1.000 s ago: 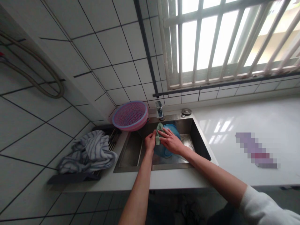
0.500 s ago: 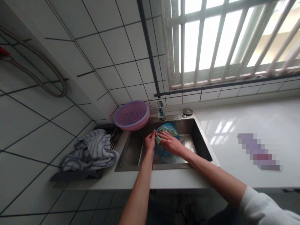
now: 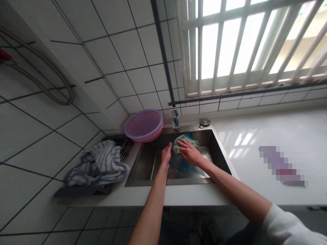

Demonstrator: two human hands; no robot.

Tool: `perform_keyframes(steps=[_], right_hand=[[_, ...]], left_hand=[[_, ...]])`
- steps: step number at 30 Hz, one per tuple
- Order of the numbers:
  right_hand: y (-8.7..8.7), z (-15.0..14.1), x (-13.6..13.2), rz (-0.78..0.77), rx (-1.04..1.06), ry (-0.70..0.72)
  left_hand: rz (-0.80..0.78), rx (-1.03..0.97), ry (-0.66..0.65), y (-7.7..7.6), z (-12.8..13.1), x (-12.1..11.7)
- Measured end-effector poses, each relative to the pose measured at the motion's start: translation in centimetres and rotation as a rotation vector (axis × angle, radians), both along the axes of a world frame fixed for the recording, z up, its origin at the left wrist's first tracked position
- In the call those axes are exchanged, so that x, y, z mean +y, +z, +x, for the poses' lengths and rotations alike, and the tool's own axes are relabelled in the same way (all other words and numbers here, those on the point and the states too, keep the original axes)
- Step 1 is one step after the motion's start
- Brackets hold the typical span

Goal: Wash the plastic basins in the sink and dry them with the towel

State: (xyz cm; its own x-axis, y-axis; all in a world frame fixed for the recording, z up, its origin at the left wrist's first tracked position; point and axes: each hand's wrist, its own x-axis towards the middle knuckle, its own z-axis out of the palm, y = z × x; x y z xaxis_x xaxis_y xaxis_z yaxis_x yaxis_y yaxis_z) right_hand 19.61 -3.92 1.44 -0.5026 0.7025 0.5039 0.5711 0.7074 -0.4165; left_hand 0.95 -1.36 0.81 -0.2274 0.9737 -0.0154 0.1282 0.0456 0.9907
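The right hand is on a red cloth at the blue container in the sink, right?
Not quite: the cloth is green, not red, as the head view shows. The right hand is on it, at the blue container in the sink.

White counter (image 3: 258, 170), inset steel sink (image 3: 218, 153), dark rack (image 3: 81, 192) left, pixelated item (image 3: 282, 166) right

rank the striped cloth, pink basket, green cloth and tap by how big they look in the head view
Largest to smallest:
1. striped cloth
2. pink basket
3. green cloth, partly hidden by the right hand
4. tap
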Motion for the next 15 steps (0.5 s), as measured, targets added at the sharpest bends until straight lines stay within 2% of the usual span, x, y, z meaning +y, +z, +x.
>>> perform_keyframes(steps=[2,6,9,11,13,15], right_hand=[[-0.2,0.1,0.0,-0.008,-0.012,-0.008],[-0.7,-1.1,-0.8,0.024,-0.072,0.072],[-0.7,-2.0,-1.3,0.042,-0.101,0.154],[-0.6,-1.6,-0.8,0.029,-0.069,0.191],[-0.6,-0.1,0.4,-0.017,0.034,0.157],[-0.7,1.7,1.8,-0.103,0.183,0.024]], left_hand=[[0.016,0.103,0.000,0.1,0.1,0.0],[0.068,0.386,0.129,0.5,-0.2,0.1],[-0.005,0.381,0.166,0.6,-0.9,0.4],[-0.066,0.352,0.176,0.5,-1.3,0.6],[-0.109,0.315,0.188,0.4,-1.5,0.6],[-0.110,0.245,0.179,0.2,-1.4,0.6]])
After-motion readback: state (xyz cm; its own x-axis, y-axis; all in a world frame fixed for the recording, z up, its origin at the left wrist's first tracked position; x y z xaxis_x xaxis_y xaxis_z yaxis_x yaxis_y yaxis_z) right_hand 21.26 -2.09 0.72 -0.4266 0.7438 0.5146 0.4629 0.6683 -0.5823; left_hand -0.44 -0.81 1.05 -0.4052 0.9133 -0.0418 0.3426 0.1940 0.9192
